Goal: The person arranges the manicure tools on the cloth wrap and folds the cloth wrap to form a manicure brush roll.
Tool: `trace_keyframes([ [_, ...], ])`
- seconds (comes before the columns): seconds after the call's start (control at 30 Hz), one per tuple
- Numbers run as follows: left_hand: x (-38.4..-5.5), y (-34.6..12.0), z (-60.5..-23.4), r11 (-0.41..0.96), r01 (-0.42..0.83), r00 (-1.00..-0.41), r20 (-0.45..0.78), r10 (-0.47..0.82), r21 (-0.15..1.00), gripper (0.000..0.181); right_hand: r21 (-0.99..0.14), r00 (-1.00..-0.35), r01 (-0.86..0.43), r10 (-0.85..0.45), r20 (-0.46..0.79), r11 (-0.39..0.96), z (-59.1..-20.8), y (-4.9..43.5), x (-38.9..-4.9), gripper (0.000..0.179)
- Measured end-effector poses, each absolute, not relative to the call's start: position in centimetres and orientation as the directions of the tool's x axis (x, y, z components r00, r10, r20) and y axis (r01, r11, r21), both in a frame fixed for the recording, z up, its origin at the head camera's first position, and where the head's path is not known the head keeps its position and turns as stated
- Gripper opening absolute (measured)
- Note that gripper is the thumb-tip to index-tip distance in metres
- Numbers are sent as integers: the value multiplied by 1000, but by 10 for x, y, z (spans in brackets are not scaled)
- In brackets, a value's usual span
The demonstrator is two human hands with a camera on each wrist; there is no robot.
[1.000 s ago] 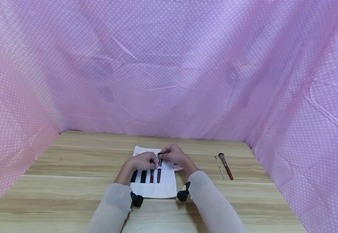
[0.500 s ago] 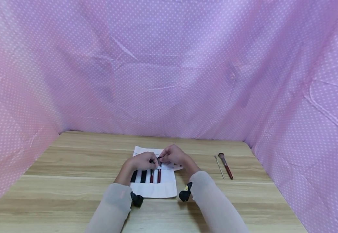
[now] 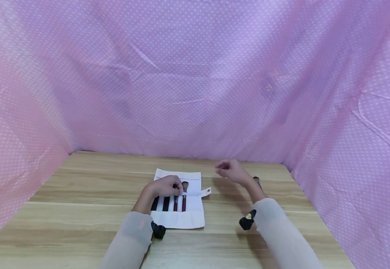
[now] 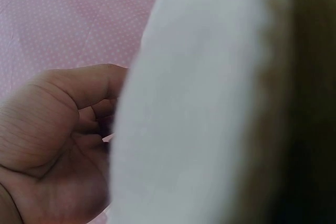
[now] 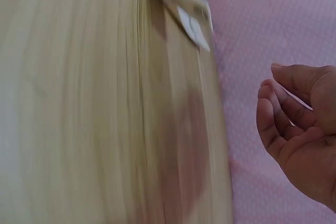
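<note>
1. Head: bright, soft, even; pink backdrop (image 3: 195,82) paler upper left. Diffuse shadow beside right sleeve (image 3: 285,231) on table (image 3: 63,209).
2. Left wrist: near pale fabric (image 4: 189,103) badly out of focus, right edge dark.
3. Right wrist: table blurred, soft shadow; right hand (image 5: 307,150) sharper.

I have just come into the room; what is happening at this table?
A person has a white fabric brush roll spread open on the light wooden table. The left hand is over it, apparently pinching its band, near two red-handled makeup brushes placed in the roll. The right hand is empty, raised to the roll's right. Another dark-headed brush is farther right, mostly hidden by the right arm.
</note>
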State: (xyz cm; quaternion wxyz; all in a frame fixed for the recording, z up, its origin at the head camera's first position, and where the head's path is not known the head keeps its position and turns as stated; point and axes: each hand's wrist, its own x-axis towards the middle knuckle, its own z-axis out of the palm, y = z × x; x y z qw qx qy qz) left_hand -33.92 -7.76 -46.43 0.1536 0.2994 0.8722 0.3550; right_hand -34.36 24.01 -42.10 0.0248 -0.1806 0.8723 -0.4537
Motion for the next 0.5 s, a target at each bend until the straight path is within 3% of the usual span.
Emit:
trace_keyframes([
  [0.5, -342, -77, -468, 571, 418, -778, -46, 626, 707, 13, -624, -965, -248, -248, 90, 741, -439, 340, -316, 20],
])
